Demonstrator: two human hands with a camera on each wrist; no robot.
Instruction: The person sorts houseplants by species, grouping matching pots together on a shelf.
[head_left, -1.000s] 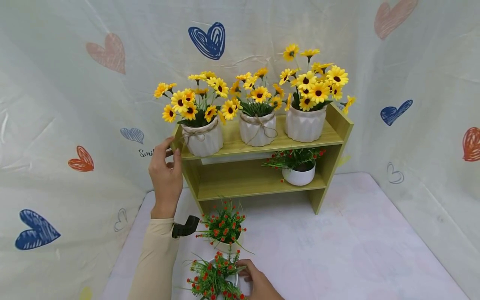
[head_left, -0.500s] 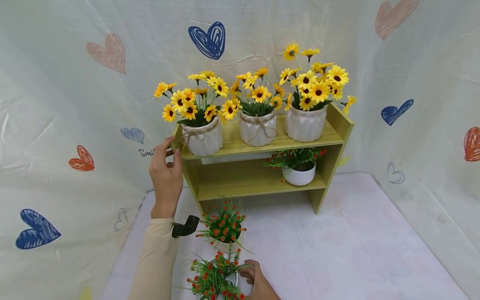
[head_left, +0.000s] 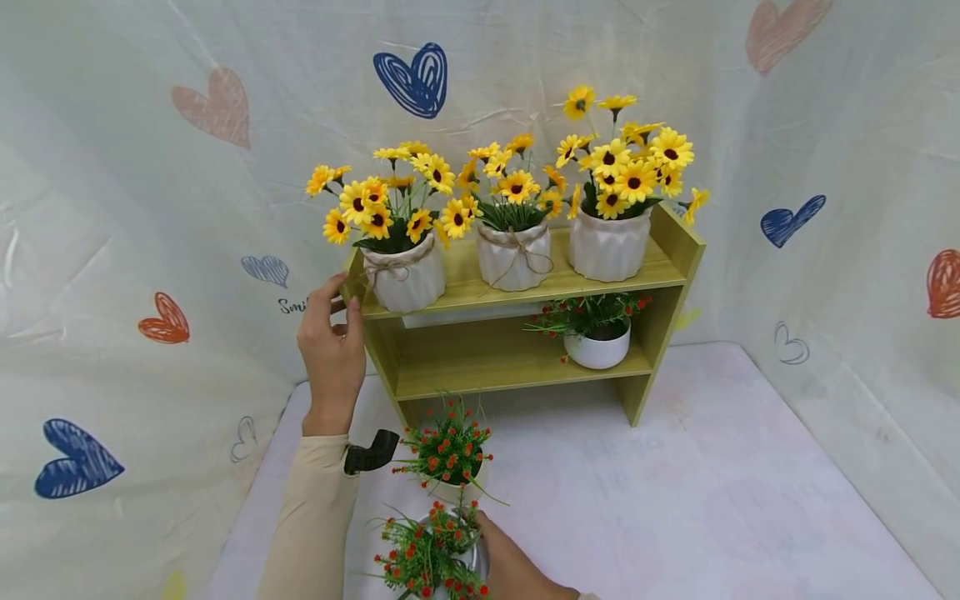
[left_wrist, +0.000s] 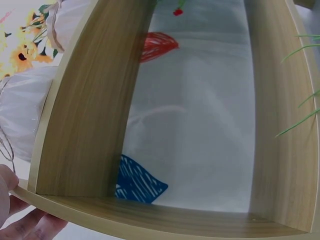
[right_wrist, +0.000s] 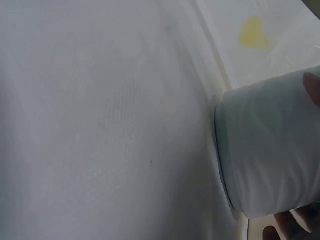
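Observation:
My left hand (head_left: pixel 332 358) pinches the upper left corner of a two-tier wooden shelf (head_left: pixel 465 358); in the left wrist view its fingers (left_wrist: pixel 47 225) lie on the outer side of the panel. My right hand (head_left: pixel 513 567) grips the side of a white flowerpot (right_wrist: pixel 272 145) low in the head view. Red-flowered greenery (head_left: pixel 420 550) fills that pot and covers part of it. In the right wrist view, fingers (right_wrist: pixel 290 225) show at opposite sides of the pot. Just behind stands another red-flowered potted plant (head_left: pixel 450 454), close to the shelf's front.
Three white pots of yellow flowers, left (head_left: pixel 405 279), middle (head_left: pixel 513 258) and right (head_left: pixel 609 246), line the top shelf. A white bowl-shaped pot (head_left: pixel 597 350) with red flowers sits on the lower shelf's right. A pale tabletop (head_left: pixel 675 500) extends rightward; a heart-printed curtain (head_left: pixel 862 150) surrounds it.
My right hand has moved from the front pot's rim to a fuller grip around its side. The left hand stays at the shelf corner.

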